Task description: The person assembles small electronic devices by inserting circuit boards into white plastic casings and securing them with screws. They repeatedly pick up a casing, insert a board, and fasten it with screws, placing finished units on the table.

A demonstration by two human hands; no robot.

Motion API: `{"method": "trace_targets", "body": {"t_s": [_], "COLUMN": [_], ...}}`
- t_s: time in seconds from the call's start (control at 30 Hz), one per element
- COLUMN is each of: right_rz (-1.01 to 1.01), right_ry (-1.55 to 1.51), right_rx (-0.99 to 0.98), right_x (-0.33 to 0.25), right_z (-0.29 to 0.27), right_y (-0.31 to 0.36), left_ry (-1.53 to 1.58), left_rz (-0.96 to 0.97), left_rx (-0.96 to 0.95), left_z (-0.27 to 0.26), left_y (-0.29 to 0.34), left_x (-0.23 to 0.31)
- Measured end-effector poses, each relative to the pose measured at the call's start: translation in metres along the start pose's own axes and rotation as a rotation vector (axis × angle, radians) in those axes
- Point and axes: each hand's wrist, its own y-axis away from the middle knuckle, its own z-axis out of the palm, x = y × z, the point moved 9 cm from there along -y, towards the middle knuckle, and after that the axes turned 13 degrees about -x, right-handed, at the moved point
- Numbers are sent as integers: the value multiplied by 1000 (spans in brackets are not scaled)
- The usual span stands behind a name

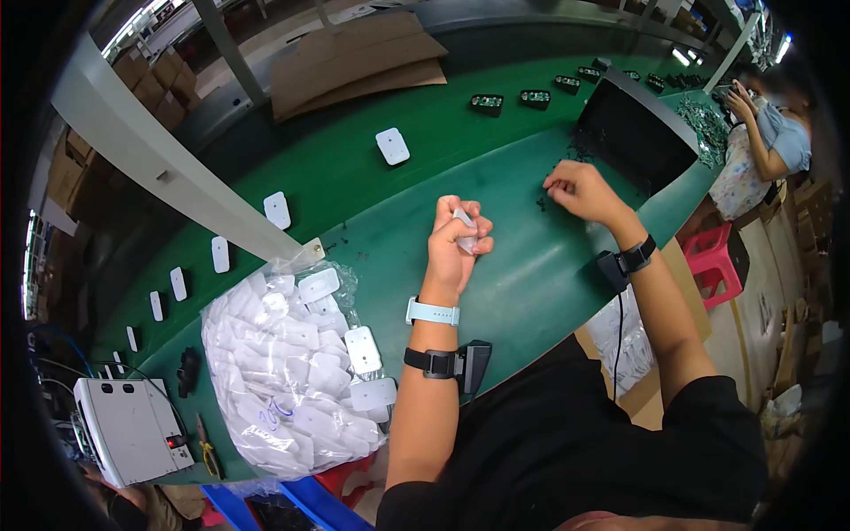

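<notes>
My left hand point(452, 248) is raised over the middle of the green worktable point(531, 274), its fingers curled round a small whitish piece point(464, 232). Most of that piece is hidden by the fingers, so I cannot tell its kind. Farther right, my right hand point(584, 192) is closed, thumb and fingertips together, beside small loose black parts point(542, 203) on the table. Whatever is between those fingertips is too small to make out. To the left of my left forearm lies a large clear plastic bag point(292, 372) of white rounded covers, with a white cover point(362, 349) at its edge.
Along the green conveyor belt point(336, 177) are spaced white covers point(392, 146) and black housings with circuit boards point(535, 98). A black bin point(642, 124) stands at the right. Pliers point(208, 451) and a white box-shaped device point(133, 429) are at left. A person point(770, 142) sits far right.
</notes>
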Motion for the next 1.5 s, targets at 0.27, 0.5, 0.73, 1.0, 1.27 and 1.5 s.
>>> {"method": "trace_targets", "body": {"t_s": [0.27, 0.5, 0.73, 1.0, 1.27, 1.5], "right_rz": [91, 100, 163, 74, 33, -5], "right_ry": [77, 232, 175, 397, 383, 367], "right_rx": [175, 273, 245, -2, -142, -182], "right_x": [29, 32, 56, 33, 34, 34], "right_z": [-23, -28, -26, -25, -24, -24], "right_y": [15, 8, 19, -25, -33, -40], "left_ry": [-260, -450, -472, -513, -468, -399], "left_rz": [116, 106, 78, 76, 49, 104], "left_rx": [75, 224, 304, 301, 262, 240], "left_z": [-9, -10, -14, -17, -15, -18], "left_y": [-3, 3, 4, 4, 2, 2], "left_x": [15, 22, 23, 24, 21, 21]}}
